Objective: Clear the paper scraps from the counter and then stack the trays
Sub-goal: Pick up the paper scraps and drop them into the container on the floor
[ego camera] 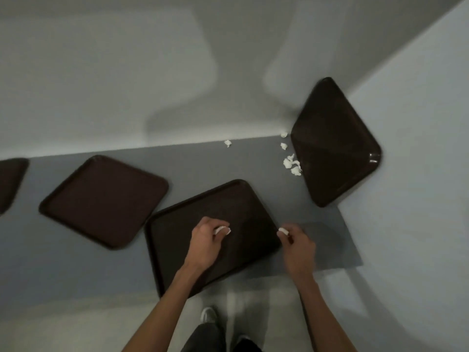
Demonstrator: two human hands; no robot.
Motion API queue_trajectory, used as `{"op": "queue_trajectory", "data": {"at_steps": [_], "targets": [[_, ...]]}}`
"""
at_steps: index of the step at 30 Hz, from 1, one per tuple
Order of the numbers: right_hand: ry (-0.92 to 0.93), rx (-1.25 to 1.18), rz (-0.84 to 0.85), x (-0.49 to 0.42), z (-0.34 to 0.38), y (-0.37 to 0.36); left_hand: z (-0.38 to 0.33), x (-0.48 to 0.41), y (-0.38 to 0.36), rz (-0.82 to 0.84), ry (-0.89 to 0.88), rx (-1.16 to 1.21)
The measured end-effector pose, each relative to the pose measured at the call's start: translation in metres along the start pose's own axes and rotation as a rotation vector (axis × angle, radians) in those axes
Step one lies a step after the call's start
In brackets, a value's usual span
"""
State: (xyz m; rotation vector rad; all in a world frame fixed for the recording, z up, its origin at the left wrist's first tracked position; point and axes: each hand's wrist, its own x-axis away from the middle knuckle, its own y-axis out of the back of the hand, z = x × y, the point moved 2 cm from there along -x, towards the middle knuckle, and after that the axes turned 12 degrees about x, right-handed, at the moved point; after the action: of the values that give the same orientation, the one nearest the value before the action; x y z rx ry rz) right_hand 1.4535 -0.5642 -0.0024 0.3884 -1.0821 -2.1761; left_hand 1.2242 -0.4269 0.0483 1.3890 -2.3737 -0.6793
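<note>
Hands worked over the nearest tray (177, 252). Left hand (206, 241): grip pinched one white paper scrap (223, 230). Right hand (299, 246): grip pinched a second scrap (283, 231) at that tray's right rim. Trays counted, four: nearest; second tray (104, 201) to its left; third tray (10, 181) cut by the left edge; fourth tray (335, 146) leaned in the far right corner. Loose on the tabletop (253, 163): one scrap cluster (291, 165) and three single scraps (227, 143).

Dark brown trays (213, 224), white paper scraps (291, 163), grey counter (279, 194)
</note>
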Motion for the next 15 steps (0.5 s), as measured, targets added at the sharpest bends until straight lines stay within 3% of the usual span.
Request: {"op": "queue_trajectory", "data": {"at_steps": [7,15], "targets": [[0.259,-0.155,0.219,0.079,0.102,-0.021,0.042,0.098,0.094,-0.293,0.206,0.136],[0.48,-0.237,0.462,0.2,0.242,-0.116,0.126,0.228,0.226,-0.55,0.318,0.259]]}}
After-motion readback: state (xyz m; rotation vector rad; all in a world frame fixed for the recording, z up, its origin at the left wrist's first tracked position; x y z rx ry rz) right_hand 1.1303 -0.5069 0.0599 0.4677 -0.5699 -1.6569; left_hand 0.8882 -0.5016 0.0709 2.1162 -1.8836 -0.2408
